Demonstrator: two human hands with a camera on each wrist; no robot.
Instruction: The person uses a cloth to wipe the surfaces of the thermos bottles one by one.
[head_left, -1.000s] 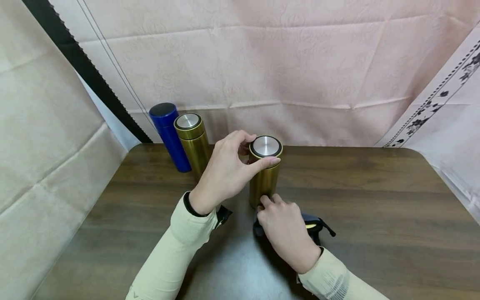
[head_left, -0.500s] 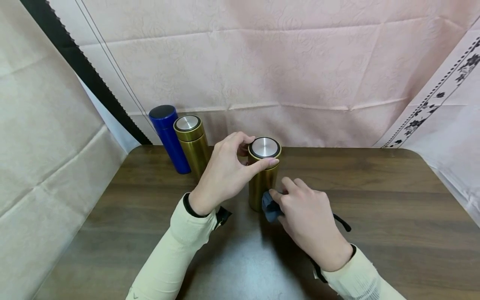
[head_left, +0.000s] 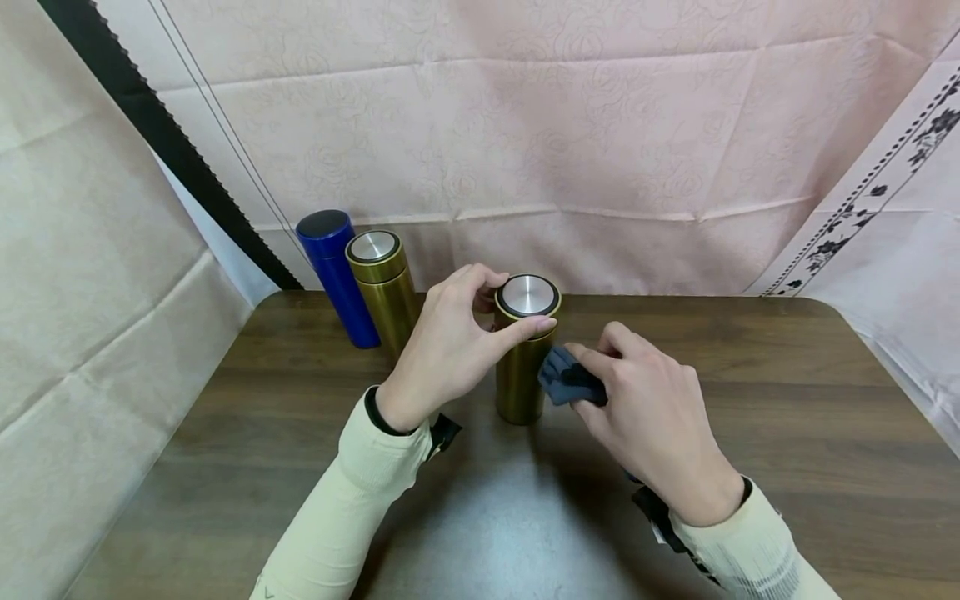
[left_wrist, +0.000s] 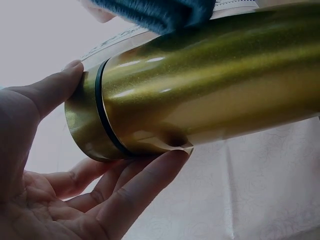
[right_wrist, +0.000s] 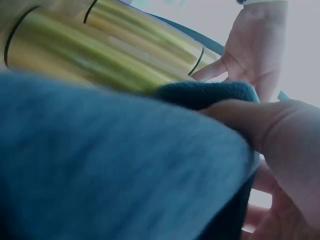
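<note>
A gold thermos flask [head_left: 519, 383] with a silver-topped lid stands upright on the table in the head view. My left hand [head_left: 457, 337] grips it around the lid, thumb on the near side and fingers behind. The left wrist view shows the thumb on the lid [left_wrist: 82, 120] and the fingers under the flask body [left_wrist: 215, 85]. Bunched in my right hand [head_left: 660, 408] is a blue-grey cloth [head_left: 566, 377], pinched between thumb and fingers, right at the flask's right side. In the right wrist view the cloth [right_wrist: 115, 160] fills the foreground and hides part of the flask.
A second gold flask [head_left: 386, 300] and a blue flask [head_left: 341, 275] with a black top stand side by side at the back left. The wooden table [head_left: 750, 400] ends at a pale cloth backdrop [head_left: 600, 150]; more fabric hangs at both sides.
My right hand has moved up and to the right with the cloth, from the flask's base to about its mid-height. My left hand keeps its hold on the flask's lid.
</note>
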